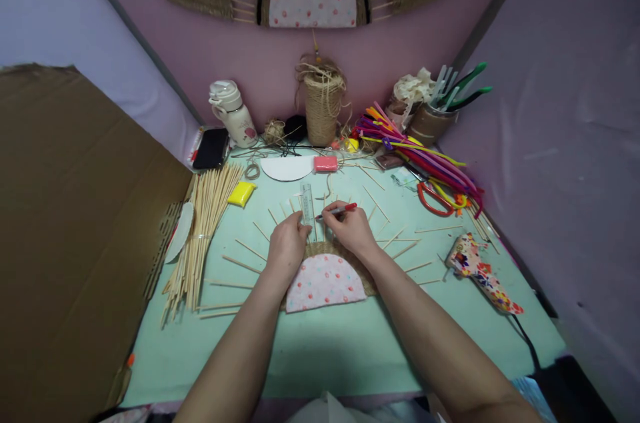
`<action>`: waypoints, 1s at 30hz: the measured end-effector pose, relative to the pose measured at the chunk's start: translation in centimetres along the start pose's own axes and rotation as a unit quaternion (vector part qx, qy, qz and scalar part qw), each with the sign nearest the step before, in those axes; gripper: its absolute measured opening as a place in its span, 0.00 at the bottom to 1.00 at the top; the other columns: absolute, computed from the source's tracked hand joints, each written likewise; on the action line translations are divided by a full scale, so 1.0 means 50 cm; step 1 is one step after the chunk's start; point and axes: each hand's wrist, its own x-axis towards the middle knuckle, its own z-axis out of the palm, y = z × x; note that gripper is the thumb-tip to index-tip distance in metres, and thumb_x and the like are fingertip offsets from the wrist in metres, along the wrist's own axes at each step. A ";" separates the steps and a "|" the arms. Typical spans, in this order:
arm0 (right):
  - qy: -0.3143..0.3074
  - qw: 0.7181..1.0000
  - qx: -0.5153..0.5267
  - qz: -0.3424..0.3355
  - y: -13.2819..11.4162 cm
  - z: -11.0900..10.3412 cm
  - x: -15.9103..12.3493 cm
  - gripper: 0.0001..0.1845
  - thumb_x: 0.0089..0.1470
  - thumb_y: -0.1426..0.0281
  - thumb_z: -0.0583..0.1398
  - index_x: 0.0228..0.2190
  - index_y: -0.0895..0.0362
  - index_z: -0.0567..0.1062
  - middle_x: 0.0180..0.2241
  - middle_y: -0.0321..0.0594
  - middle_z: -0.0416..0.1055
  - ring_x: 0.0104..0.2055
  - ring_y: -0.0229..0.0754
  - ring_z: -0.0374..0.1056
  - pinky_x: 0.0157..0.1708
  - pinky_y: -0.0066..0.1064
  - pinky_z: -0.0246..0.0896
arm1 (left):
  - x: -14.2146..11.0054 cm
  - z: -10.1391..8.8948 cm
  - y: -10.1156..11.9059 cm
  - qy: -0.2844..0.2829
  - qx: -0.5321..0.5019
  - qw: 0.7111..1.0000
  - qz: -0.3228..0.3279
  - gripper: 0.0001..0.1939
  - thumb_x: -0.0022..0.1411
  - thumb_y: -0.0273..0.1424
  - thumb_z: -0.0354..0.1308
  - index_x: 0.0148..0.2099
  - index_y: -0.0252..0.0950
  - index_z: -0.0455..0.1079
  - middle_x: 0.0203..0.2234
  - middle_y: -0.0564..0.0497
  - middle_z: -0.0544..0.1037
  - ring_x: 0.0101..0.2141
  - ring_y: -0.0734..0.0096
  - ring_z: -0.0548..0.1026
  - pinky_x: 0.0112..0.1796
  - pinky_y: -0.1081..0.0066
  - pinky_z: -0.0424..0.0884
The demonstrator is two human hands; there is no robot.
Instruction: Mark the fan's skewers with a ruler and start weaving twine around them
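Note:
My left hand (287,242) pinches the lower part of a clear ruler (307,204), which lies upright along the thin wooden sticks. In my right hand (350,226) is a red-capped pen (344,208), its tip close to the ruler's right edge. Below both hands rests a half-round craft piece (326,282) covered in pink dotted cloth, with a band of twine (320,248) around its curve. Wooden sticks (250,249) fan out from it like rays. My forearms hide some of the sticks and part of the twine band.
A bundle of sticks (207,230) lies left beside a cardboard sheet (75,243). At the back stand a bottle (234,114) and a twine spool (321,106). Pipe cleaners (425,160), red-handled scissors (434,200) and a flowered glue gun (483,273) lie right.

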 end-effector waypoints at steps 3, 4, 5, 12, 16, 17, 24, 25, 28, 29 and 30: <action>-0.001 1.000 0.000 0.001 0.001 0.001 0.000 0.08 0.50 0.67 0.58 0.26 0.55 0.76 0.24 0.36 0.76 0.26 0.39 0.71 0.29 0.27 0.61 | 0.000 -0.002 0.002 -0.001 0.000 1.000 -0.004 0.19 0.60 0.28 0.56 0.54 0.31 0.70 0.30 0.48 0.79 0.35 0.64 0.76 0.38 0.69 0.66; 0.000 1.000 0.000 0.002 0.002 0.001 0.001 0.08 0.50 0.67 0.58 0.27 0.55 0.76 0.24 0.36 0.76 0.26 0.39 0.71 0.29 0.27 0.61 | 0.000 -0.002 0.002 -0.002 0.000 1.000 -0.004 0.19 0.60 0.28 0.56 0.54 0.31 0.70 0.30 0.48 0.79 0.35 0.64 0.76 0.37 0.69 0.66; 0.001 1.000 0.000 0.001 0.004 0.002 0.001 0.08 0.50 0.67 0.58 0.27 0.55 0.76 0.24 0.36 0.76 0.26 0.39 0.71 0.29 0.27 0.61 | 0.000 -0.002 0.003 -0.003 0.000 1.000 -0.003 0.19 0.60 0.28 0.56 0.53 0.31 0.70 0.30 0.48 0.79 0.35 0.64 0.76 0.37 0.69 0.66; 0.003 1.000 -0.004 -0.005 0.007 0.003 0.001 0.08 0.51 0.67 0.57 0.27 0.55 0.76 0.24 0.36 0.77 0.27 0.39 0.71 0.30 0.27 0.62 | 0.000 -0.001 0.002 -0.005 0.004 1.000 -0.003 0.19 0.61 0.28 0.56 0.54 0.31 0.70 0.30 0.48 0.79 0.36 0.63 0.76 0.38 0.69 0.66; -0.003 1.000 -0.005 -0.003 0.007 0.002 0.001 0.08 0.51 0.67 0.57 0.27 0.54 0.76 0.24 0.36 0.77 0.27 0.39 0.71 0.30 0.27 0.62 | 0.000 0.000 0.002 -0.005 0.010 1.000 -0.002 0.19 0.60 0.29 0.56 0.54 0.31 0.70 0.30 0.48 0.79 0.35 0.63 0.76 0.37 0.69 0.66; -0.003 1.000 -0.006 -0.001 0.007 0.002 0.001 0.08 0.51 0.67 0.58 0.27 0.54 0.76 0.24 0.35 0.76 0.26 0.39 0.71 0.30 0.27 0.62 | 0.000 0.000 0.001 -0.004 0.011 1.000 -0.001 0.19 0.60 0.29 0.56 0.54 0.32 0.70 0.30 0.48 0.79 0.35 0.63 0.76 0.37 0.69 0.65; -0.002 1.000 -0.014 0.000 0.005 0.001 0.001 0.08 0.52 0.67 0.58 0.27 0.54 0.77 0.25 0.36 0.77 0.28 0.39 0.72 0.31 0.27 0.62 | 0.000 0.002 -0.001 0.001 0.014 1.000 0.004 0.18 0.60 0.29 0.56 0.53 0.32 0.70 0.29 0.48 0.79 0.34 0.64 0.76 0.36 0.70 0.65; -0.002 1.000 -0.013 0.000 0.005 0.001 0.001 0.08 0.52 0.67 0.57 0.27 0.54 0.77 0.25 0.36 0.77 0.28 0.39 0.72 0.31 0.27 0.62 | 0.000 0.002 0.000 0.000 0.014 1.000 0.004 0.18 0.60 0.29 0.56 0.53 0.32 0.70 0.29 0.49 0.79 0.34 0.64 0.76 0.36 0.70 0.66; -0.004 1.000 -0.012 0.004 0.005 0.001 0.001 0.08 0.52 0.67 0.57 0.27 0.54 0.77 0.24 0.35 0.77 0.27 0.39 0.72 0.32 0.27 0.63 | 0.001 0.002 0.001 0.000 0.017 1.000 0.003 0.18 0.60 0.29 0.56 0.53 0.32 0.70 0.29 0.48 0.79 0.35 0.63 0.76 0.36 0.70 0.66; -0.005 1.000 -0.013 0.004 0.006 0.001 0.001 0.08 0.51 0.67 0.58 0.27 0.54 0.77 0.24 0.35 0.77 0.27 0.40 0.72 0.32 0.27 0.63 | 0.001 0.001 0.001 0.000 0.019 1.000 0.003 0.18 0.60 0.29 0.56 0.53 0.32 0.70 0.29 0.48 0.79 0.35 0.63 0.76 0.36 0.70 0.66; -0.005 1.000 -0.015 0.004 0.006 0.001 0.001 0.08 0.51 0.67 0.58 0.27 0.54 0.77 0.24 0.35 0.77 0.27 0.40 0.73 0.32 0.28 0.63 | 0.001 0.001 0.002 0.000 0.020 1.000 0.003 0.18 0.60 0.29 0.56 0.53 0.33 0.71 0.29 0.48 0.79 0.35 0.63 0.76 0.36 0.70 0.66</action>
